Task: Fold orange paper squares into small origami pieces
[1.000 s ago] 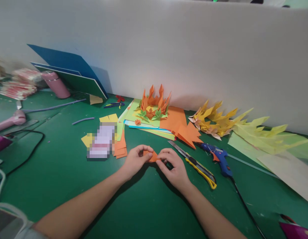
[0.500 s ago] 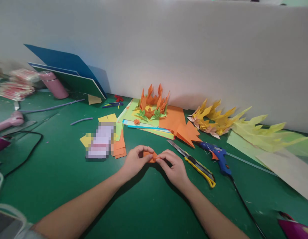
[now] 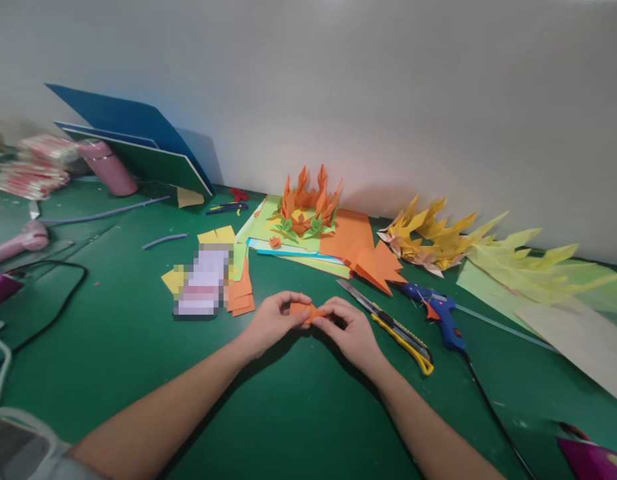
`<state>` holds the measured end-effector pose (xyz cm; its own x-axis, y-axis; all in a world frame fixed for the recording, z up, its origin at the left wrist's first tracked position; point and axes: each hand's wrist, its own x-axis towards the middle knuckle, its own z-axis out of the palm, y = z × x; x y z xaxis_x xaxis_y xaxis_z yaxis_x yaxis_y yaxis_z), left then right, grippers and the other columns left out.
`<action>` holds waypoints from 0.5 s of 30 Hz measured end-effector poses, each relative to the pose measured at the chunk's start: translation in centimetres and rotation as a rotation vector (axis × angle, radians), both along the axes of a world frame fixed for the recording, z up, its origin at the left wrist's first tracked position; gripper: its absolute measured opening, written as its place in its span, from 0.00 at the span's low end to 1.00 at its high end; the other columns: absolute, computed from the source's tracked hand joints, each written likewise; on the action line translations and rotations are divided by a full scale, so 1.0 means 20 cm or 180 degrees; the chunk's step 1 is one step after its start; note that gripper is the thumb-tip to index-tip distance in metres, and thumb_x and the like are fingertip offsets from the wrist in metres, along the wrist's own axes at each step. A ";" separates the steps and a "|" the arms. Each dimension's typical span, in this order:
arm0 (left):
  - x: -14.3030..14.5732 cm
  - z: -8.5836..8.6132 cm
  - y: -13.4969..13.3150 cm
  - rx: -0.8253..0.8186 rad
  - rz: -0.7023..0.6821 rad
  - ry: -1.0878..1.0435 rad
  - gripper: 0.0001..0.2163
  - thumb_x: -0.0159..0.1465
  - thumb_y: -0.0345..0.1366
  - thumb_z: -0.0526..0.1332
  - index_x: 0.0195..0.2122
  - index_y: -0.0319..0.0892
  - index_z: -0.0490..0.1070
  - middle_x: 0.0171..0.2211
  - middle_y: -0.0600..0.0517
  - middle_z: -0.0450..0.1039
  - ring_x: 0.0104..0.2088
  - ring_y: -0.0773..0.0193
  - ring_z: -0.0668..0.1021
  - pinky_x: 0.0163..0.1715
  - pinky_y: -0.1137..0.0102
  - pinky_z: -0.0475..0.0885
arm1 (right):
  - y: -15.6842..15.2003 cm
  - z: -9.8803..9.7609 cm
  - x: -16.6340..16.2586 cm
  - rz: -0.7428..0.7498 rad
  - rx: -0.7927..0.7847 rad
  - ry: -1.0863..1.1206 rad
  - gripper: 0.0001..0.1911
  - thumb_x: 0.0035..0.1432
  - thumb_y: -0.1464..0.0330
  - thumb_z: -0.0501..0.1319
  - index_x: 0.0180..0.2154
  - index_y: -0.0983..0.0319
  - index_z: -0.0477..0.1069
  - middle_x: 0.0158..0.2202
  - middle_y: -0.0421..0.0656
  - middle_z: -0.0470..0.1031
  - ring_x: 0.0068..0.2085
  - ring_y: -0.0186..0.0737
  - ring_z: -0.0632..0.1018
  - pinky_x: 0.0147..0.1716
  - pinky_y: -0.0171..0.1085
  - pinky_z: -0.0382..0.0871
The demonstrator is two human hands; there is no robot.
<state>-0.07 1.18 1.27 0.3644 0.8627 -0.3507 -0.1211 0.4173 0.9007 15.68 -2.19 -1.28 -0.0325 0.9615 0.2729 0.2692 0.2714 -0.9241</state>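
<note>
Between both hands, just above the green table [image 3: 288,413], is a small piece of orange paper [image 3: 299,310]. My left hand [image 3: 272,321] pinches its left side with thumb and fingers. On the other side, my right hand [image 3: 349,331] grips the right corner between thumb and fingertips. Fingers cover part of the paper, so its folds are hard to make out. Left of the hands lie small orange paper slips [image 3: 242,303]. A yellow utility knife [image 3: 393,330] rests close to the right hand, its blade exposed.
Behind the hands stands an orange folded-paper crown [image 3: 308,203] on coloured sheets. A blue glue gun [image 3: 441,313] and yellow paper crown [image 3: 428,237] are at right. A blurred-out phone-like object [image 3: 203,280], pink bottle [image 3: 108,168] and leaning boards [image 3: 138,157] are at left.
Both hands stay on the orange paper, with the right fingers shifted slightly along its corner. The view has tilted a little; nothing else has visibly moved.
</note>
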 end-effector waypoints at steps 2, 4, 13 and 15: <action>0.00 0.00 0.00 -0.0035 -0.0035 0.0024 0.18 0.41 0.33 0.73 0.32 0.36 0.72 0.25 0.52 0.75 0.23 0.71 0.76 0.29 0.73 0.71 | 0.00 0.00 0.00 0.0050 -0.0058 -0.0047 0.06 0.51 0.65 0.63 0.26 0.60 0.73 0.24 0.39 0.67 0.25 0.35 0.69 0.24 0.33 0.63; 0.00 0.00 0.01 -0.0049 -0.0067 0.0029 0.18 0.40 0.33 0.73 0.32 0.36 0.72 0.25 0.52 0.75 0.23 0.70 0.76 0.29 0.73 0.71 | 0.00 0.00 0.00 0.0093 -0.0074 -0.0122 0.06 0.52 0.65 0.62 0.27 0.60 0.74 0.24 0.39 0.67 0.26 0.35 0.69 0.24 0.34 0.63; -0.02 0.00 0.01 0.0256 -0.0357 0.0377 0.19 0.42 0.32 0.71 0.36 0.38 0.72 0.26 0.53 0.75 0.25 0.68 0.74 0.28 0.73 0.67 | 0.00 0.01 0.00 0.0101 -0.0054 -0.0232 0.07 0.53 0.65 0.60 0.27 0.61 0.71 0.24 0.39 0.66 0.26 0.35 0.67 0.25 0.33 0.62; -0.02 -0.02 0.02 0.0426 -0.0417 0.0489 0.19 0.43 0.33 0.71 0.37 0.37 0.72 0.28 0.52 0.74 0.28 0.67 0.74 0.30 0.71 0.67 | 0.00 0.01 0.00 0.0074 -0.0108 -0.0262 0.07 0.52 0.65 0.60 0.26 0.61 0.71 0.23 0.39 0.64 0.25 0.34 0.66 0.23 0.33 0.61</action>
<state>-0.43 1.54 0.92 0.4276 0.8540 -0.2963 0.0689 0.2960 0.9527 15.66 -2.13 -1.05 -0.0759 0.9688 0.2358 0.3388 0.2474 -0.9078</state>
